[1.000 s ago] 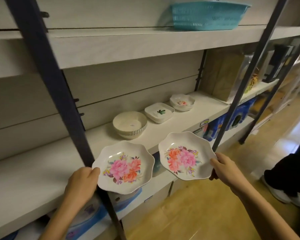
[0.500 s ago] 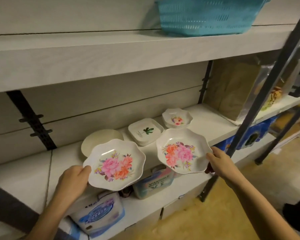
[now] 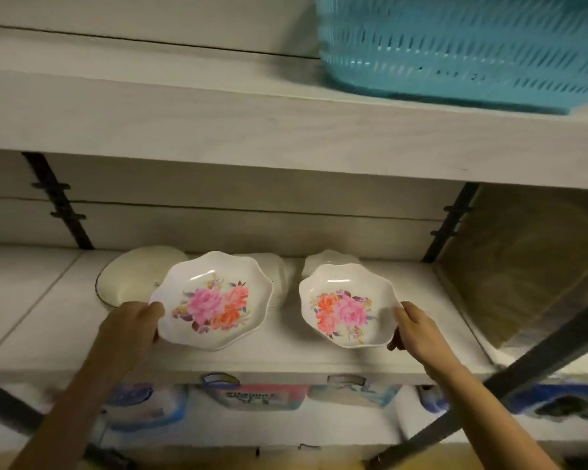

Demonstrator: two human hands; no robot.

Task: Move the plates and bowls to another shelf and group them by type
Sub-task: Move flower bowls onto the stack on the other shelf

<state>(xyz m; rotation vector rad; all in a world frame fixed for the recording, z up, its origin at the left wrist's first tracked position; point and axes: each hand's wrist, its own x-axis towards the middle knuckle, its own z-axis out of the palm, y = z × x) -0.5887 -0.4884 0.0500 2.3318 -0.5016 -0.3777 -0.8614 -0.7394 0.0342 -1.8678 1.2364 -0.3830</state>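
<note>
I hold two white scalloped plates with pink and orange flowers over the middle shelf (image 3: 31, 320). My left hand (image 3: 129, 325) grips the left floral plate (image 3: 213, 300) by its left rim. My right hand (image 3: 416, 330) grips the right floral plate (image 3: 345, 305) by its right rim. Behind them on the shelf sit a cream bowl stack (image 3: 129, 279), a white square dish stack (image 3: 279, 276) mostly hidden by the left plate, and a small scalloped dish stack (image 3: 326, 259) partly hidden by the right plate.
A turquoise plastic basket (image 3: 462, 49) sits on the upper shelf (image 3: 218, 130). A brown bag in clear wrap (image 3: 530, 266) fills the shelf's right end. Dark metal uprights (image 3: 510, 381) cross at lower right. Packaged goods (image 3: 262, 396) line the shelf below.
My view has moved in closer to the shelf and tilted up. Both plates now hang over the shelf surface, in front of the stacks, nearer each other.
</note>
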